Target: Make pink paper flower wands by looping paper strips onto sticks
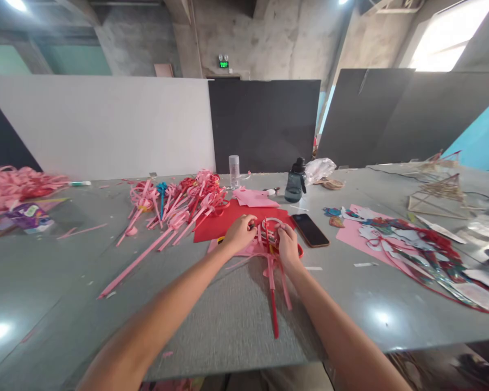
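Observation:
My left hand [239, 233] is curled above the red paper, its fingertips near a small dark thing I cannot make out. Close by on the right, my right hand [287, 243] is closed, its fingers pinching what looks like a pink paper strip [286, 290]. Between the hands lies a red stick [274, 317] wrapped partly in pink, its lower end pointing toward me. Behind its top sits a pale ring [272, 220], perhaps a tape roll. A red loop [300, 251], likely a scissors handle, shows beside my right hand.
Red paper [207, 228] lies under the work. To the left is a pile of pink and red ribbon sticks [187, 203]. A phone [310, 230], a dark bottle [295, 184] and a clear bottle [233, 172] stand or lie nearby. Colourful cutouts [411, 241] cover the right side.

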`<action>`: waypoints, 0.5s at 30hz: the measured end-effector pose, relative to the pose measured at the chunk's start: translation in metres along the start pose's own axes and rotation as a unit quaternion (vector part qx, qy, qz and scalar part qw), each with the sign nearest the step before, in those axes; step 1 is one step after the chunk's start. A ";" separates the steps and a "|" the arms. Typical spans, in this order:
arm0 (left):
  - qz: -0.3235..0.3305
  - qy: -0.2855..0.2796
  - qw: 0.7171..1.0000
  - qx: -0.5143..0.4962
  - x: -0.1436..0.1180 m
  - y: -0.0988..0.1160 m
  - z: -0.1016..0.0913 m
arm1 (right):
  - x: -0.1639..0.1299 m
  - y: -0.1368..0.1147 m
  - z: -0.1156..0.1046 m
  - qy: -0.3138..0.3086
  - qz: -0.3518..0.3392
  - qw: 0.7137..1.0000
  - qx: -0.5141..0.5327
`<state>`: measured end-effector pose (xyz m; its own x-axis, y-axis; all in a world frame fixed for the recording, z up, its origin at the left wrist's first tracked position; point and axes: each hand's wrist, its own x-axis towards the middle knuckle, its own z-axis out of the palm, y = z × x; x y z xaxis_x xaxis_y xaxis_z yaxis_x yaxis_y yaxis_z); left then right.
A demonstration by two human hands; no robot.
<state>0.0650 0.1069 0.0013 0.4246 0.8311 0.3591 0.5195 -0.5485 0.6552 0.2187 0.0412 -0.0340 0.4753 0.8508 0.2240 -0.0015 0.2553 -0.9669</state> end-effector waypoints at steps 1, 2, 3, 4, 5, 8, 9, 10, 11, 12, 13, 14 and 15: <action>0.005 -0.001 1.000 0.010 0.004 0.001 0.005 | 0.001 0.002 -0.001 0.004 0.003 1.000 -0.002; 0.007 -0.001 1.000 0.018 0.008 0.001 0.008 | 0.002 0.003 -0.001 0.007 0.004 1.000 -0.004; 0.008 -0.005 1.000 0.024 0.011 0.002 0.011 | 0.002 0.004 -0.001 0.012 0.002 1.000 -0.006; 0.007 -0.010 0.999 0.029 0.014 0.002 0.013 | 0.002 0.005 0.000 0.017 -0.003 1.000 -0.008; 0.006 -0.017 0.999 0.033 0.016 0.003 0.014 | 0.002 0.005 0.000 0.021 -0.010 1.000 -0.011; 0.001 -0.023 0.999 0.045 0.017 0.003 0.020 | 0.001 0.003 0.002 0.029 -0.034 0.999 -0.018; 0.000 -0.020 0.999 0.050 0.016 0.004 0.021 | 0.001 0.003 0.002 0.030 -0.040 0.999 -0.021; -0.001 -0.017 0.998 0.055 0.015 0.004 0.023 | 0.000 0.002 0.003 0.031 -0.043 0.998 -0.023; -0.002 -0.016 0.998 0.059 0.014 0.005 0.025 | 0.000 0.002 0.003 0.032 -0.045 0.998 -0.024; -0.001 -0.018 0.998 0.061 0.013 0.006 0.026 | 0.000 0.002 0.004 0.034 -0.045 0.998 -0.025; -0.001 -0.021 0.998 0.062 0.013 0.007 0.027 | 0.000 0.003 0.004 0.037 -0.044 0.998 -0.025; -0.002 -0.025 0.998 0.062 0.012 0.008 0.027 | -0.001 0.004 0.005 0.040 -0.042 0.998 -0.024; -0.003 -0.028 0.998 0.061 0.012 0.009 0.027 | -0.001 0.004 0.006 0.043 -0.041 0.998 -0.023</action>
<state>0.0951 0.1095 -0.0067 0.4603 0.8299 0.3153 0.6072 -0.5534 0.5702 0.2132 0.0440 -0.0378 0.5465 0.7847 0.2925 0.0791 0.2994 -0.9509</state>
